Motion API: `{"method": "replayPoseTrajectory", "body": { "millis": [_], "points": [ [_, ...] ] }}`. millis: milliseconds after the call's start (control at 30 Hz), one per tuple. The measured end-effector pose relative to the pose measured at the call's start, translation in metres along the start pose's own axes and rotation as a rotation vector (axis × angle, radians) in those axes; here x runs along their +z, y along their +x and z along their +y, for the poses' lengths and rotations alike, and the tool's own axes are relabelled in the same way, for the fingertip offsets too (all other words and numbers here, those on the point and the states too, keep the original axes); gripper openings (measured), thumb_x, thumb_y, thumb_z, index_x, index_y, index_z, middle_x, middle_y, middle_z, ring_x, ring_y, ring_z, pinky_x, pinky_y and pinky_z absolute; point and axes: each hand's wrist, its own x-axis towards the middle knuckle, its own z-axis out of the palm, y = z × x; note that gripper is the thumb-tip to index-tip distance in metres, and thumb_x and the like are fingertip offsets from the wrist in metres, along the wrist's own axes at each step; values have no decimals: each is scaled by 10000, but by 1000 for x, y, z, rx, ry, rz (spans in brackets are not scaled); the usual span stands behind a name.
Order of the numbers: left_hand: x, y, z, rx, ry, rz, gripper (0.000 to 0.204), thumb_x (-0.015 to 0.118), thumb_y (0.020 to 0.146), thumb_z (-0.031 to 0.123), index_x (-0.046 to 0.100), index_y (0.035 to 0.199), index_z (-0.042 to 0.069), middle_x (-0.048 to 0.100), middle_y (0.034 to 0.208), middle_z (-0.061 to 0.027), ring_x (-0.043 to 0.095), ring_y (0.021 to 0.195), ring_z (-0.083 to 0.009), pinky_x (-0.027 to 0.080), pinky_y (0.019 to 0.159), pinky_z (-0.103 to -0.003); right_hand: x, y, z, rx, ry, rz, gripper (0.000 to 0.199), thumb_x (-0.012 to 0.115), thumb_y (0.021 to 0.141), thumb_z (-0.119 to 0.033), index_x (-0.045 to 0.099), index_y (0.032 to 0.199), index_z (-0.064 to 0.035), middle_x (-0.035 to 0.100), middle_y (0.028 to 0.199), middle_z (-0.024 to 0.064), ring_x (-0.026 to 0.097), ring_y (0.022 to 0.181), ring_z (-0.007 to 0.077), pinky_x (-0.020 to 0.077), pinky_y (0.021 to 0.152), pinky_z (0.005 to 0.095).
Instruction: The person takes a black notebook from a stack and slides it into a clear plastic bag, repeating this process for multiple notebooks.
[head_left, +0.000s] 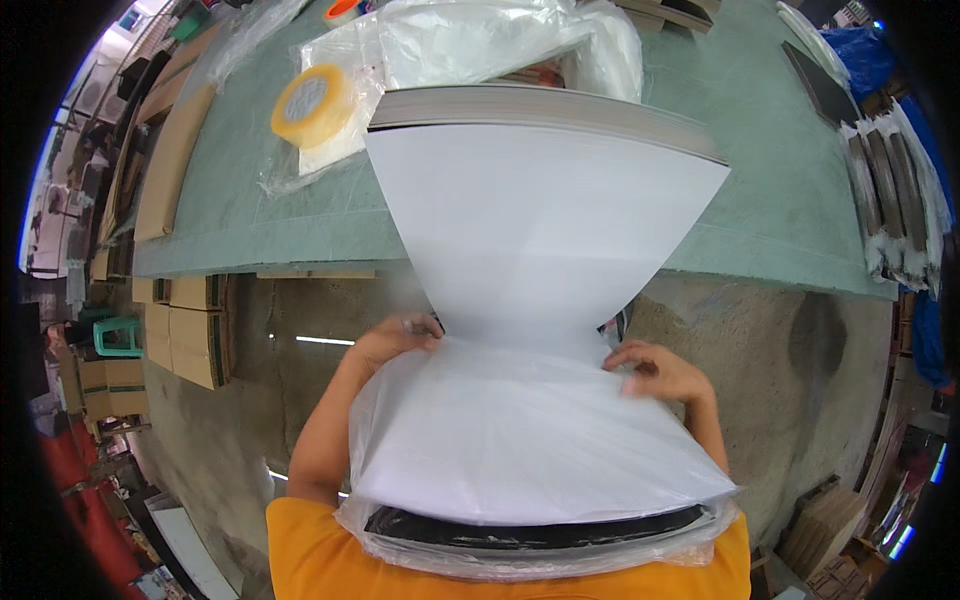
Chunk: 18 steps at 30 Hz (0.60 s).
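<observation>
Green table (780, 215) spreading out beyond my fingers, and here's the white stack (540, 210), running between both sets of fingers and back toward me: thick, so probably heavy, fairly stiff, corners easy to dent; I'd support it low along both sides. Clear plastic bag (530, 420) over the near part, thin, likely slippery and tearable, best held at its mouth. Left hand (403, 338) curled there, right hand (660, 373) half-bent, blurred; can't tell whether either pinches plastic. Tape roll (312, 105) lies past my left fingers.
</observation>
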Motion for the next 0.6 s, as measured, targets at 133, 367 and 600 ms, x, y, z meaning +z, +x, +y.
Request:
{"method": "replayPoseTrajectory", "body": {
  "millis": [133,367,600],
  "points": [
    [-25,-6,-13,-73,-208,-86,298,683,649,126,518,877,28,505,744,-17,475,698,-83,378,604,-214,-10,-13,-20,252,99,-136,211,581,782,-215,533,819,-13,530,678,34,493,628,105,408,588,234],
    [13,29,-36,-43,-154,243,437,680,651,117,484,1017,-20,554,842,-96,521,814,-175,420,689,-286,8,41,87,386,364,473,286,540,796,-248,503,943,-6,554,780,103,531,721,189,441,677,311],
    [21,-4,33,121,832,451,347,602,718,160,553,1023,2,581,993,-134,554,866,-203,435,741,-318,-6,40,50,230,-607,463,282,447,848,-235,550,955,5,589,942,155,560,882,286,420,760,369]
  ]
}}
